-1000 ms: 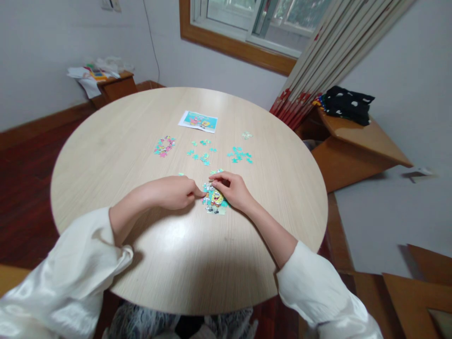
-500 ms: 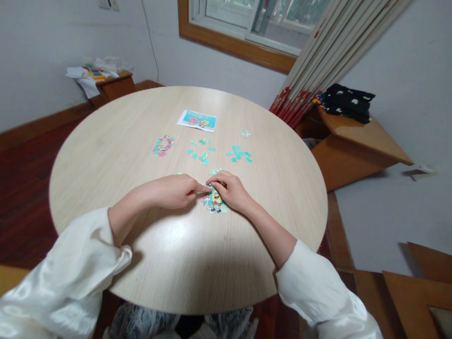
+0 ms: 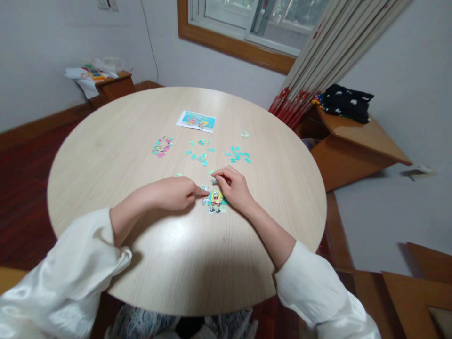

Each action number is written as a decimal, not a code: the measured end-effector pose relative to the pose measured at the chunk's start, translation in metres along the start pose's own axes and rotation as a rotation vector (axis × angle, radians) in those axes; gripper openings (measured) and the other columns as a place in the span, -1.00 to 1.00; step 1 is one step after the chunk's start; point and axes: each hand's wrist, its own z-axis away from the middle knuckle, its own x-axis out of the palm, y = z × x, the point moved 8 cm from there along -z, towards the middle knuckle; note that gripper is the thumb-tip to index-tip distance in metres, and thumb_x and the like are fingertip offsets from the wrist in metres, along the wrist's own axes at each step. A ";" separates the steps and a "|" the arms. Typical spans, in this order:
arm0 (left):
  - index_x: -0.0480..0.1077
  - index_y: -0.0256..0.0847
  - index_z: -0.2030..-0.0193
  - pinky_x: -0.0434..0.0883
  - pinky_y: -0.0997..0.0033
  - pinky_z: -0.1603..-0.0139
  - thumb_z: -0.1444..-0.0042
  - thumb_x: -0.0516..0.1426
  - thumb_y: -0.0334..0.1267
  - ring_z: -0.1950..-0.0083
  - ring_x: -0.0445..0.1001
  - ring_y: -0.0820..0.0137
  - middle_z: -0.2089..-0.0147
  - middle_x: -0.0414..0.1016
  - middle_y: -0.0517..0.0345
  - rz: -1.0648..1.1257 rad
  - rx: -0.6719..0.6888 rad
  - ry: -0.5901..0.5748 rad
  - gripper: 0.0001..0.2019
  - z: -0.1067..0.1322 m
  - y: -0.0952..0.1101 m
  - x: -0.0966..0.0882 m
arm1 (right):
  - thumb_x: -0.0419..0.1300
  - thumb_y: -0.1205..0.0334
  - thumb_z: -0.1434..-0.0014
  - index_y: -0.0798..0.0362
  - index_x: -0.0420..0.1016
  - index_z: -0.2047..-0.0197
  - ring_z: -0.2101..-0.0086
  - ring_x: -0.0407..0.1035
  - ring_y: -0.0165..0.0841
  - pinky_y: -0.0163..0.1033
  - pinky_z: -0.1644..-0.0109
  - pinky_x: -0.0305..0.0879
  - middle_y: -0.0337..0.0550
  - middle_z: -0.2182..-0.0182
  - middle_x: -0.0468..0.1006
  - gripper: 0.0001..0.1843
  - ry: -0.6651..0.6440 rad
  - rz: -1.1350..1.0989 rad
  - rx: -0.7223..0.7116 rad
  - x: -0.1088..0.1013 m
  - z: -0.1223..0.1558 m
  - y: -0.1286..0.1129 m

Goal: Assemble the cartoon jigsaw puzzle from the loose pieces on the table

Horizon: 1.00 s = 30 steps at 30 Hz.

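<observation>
Grey puzzle piece [image 3: 213,181] is partly hidden by the right hand [image 3: 233,186].

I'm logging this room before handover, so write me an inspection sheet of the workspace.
Surface: round, pale wood-grain table.
Job's things: partly joined puzzle near the table's middle; beyond it, pink-and-teal pieces, teal pieces and pale pieces; farther back, picture sheet.
Clutter: papers on the left side cabinet; black-and-white cloth on the right cabinet.
Hands: left hand has its index finger on the puzzle; right hand has its fingertips at a small piece, grip unclear.
Cables: thin cord along the wall, off the table.
Surroundings: window and curtain behind the table.
</observation>
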 end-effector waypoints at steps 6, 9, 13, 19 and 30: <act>0.52 -0.27 0.13 0.30 0.45 0.21 -0.10 -0.02 -0.41 0.29 0.46 0.41 0.23 0.59 0.07 0.171 -0.057 0.313 -0.68 -0.005 -0.012 -0.022 | 0.24 0.05 -0.06 0.06 0.49 0.32 0.45 0.43 -0.42 -0.27 0.35 0.40 -0.20 0.45 0.55 -0.76 0.019 -0.342 0.282 0.005 0.000 0.030; 0.50 -0.32 0.26 0.29 0.43 0.26 -0.13 0.03 -0.34 0.34 0.42 0.41 0.32 0.55 0.06 0.238 -0.147 0.460 -0.78 -0.005 -0.018 -0.032 | 0.35 -0.02 0.09 0.08 0.48 0.35 0.52 0.44 -0.44 -0.28 0.40 0.42 -0.22 0.52 0.56 -0.65 0.021 -0.528 0.401 0.011 0.002 0.037; 0.48 -0.33 0.34 0.29 0.42 0.30 -0.13 0.09 -0.30 0.37 0.39 0.43 0.39 0.52 0.08 0.386 -0.150 0.515 -0.83 -0.008 -0.020 -0.031 | 0.42 -0.02 0.22 0.08 0.49 0.39 0.53 0.47 -0.42 -0.26 0.38 0.46 -0.24 0.54 0.58 -0.60 0.015 -0.633 0.466 0.014 0.004 0.035; 0.47 -0.33 0.37 0.30 0.41 0.30 -0.11 0.08 -0.33 0.35 0.39 0.43 0.39 0.50 0.07 0.478 -0.140 0.562 -0.83 -0.012 -0.026 -0.029 | 0.42 0.01 0.20 0.08 0.46 0.40 0.51 0.49 -0.42 -0.28 0.38 0.46 -0.25 0.54 0.57 -0.62 -0.029 -0.644 0.456 0.017 0.006 0.028; 0.36 -0.29 0.45 0.24 0.47 0.39 -0.13 0.04 -0.26 0.45 0.28 0.49 0.50 0.38 0.20 0.483 -0.128 0.549 -0.80 -0.018 -0.025 -0.025 | 0.26 0.21 0.00 0.02 0.58 0.15 0.40 0.44 -0.45 -0.27 0.24 0.43 -0.23 0.42 0.55 -0.71 -0.143 -0.470 0.247 0.017 0.006 0.009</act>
